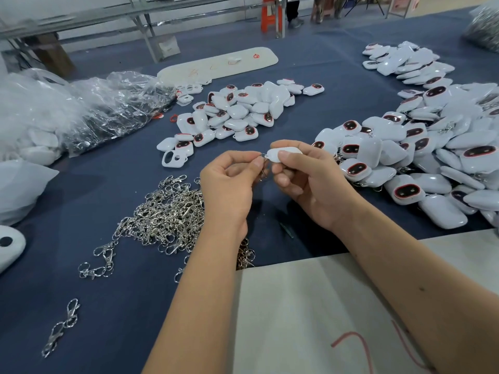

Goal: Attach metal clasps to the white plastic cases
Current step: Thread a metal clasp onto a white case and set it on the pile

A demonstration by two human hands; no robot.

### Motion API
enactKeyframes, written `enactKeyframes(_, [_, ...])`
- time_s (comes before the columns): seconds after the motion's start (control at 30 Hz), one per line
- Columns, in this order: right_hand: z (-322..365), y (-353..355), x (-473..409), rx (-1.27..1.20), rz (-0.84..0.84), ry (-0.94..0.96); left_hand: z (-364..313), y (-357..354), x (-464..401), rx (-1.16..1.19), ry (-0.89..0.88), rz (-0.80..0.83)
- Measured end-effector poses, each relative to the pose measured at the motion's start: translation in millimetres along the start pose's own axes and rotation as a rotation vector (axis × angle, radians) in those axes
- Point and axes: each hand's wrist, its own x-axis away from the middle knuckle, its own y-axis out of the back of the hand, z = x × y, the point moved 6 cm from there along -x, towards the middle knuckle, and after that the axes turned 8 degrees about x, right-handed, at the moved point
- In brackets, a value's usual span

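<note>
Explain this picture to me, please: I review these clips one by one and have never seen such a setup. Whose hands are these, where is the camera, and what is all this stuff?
There is no machine: a person wears one camera on the head, looking down at their own bare hands. The right hand holds a white plastic case; the left hand pinches a metal clasp at the case's end. On the blue table lie a heap of clasps, a middle pile of cases and a bigger pile of cases on the right.

one wide-angle head camera looks forward and down from the person's own eye line across the table (108, 306), both forearms reaching in from the lower edge, hands close at centre, far room along the top.
</note>
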Motion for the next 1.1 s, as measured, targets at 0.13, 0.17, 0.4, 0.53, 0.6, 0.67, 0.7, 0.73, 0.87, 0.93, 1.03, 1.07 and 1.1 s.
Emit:
enactKeyframes(0.13, [-1,2,0,0.016,-0.027,-0.002,-12,2,-5,-0.376,-0.223,0.066])
enactKeyframes(0.17, [-1,2,1,0.027,-0.032,-0.002,-14,1,-6,-0.447,-0.263,0.089])
enactKeyframes(0.4, [-1,3,1,0.165,-0.073,-0.017,-19,-6,-1,-0.678,-0.416,0.287])
enactKeyframes(0.53, [0,3,1,0.167,-0.091,0.011,-15,-8,0,-0.649,-0.371,0.215])
enactKeyframes(0.6, [1,2,1,0.135,-0.073,0.029,-6,-7,0,-0.528,-0.222,0.129])
enactKeyframes(0.67, [2,0,2,0.105,-0.054,0.044,3,-6,2,-0.333,-0.043,0.063])
enactKeyframes(0.7, [3,0,2,0.091,-0.047,0.052,7,-6,2,-0.23,0.034,0.048])
enactKeyframes(0.73, [3,0,3,0.078,-0.039,0.061,10,-6,2,-0.146,0.102,0.045])
enactKeyframes(0.87, [5,-3,3,0.055,-0.009,0.086,14,-5,1,0.027,0.245,0.094])
enactKeyframes(0.93, [4,-3,2,0.055,0.0,0.083,13,-5,1,0.086,0.254,0.081])
enactKeyframes(1.03, [2,-4,3,0.07,0.009,0.068,9,-3,0,0.111,0.184,0.005])
enactKeyframes(1.07, [1,-4,3,0.078,0.01,0.064,8,-3,-1,0.087,0.143,-0.012])
enactKeyframes(1.1, [1,-4,3,0.085,0.009,0.06,7,-3,-1,0.063,0.103,-0.023])
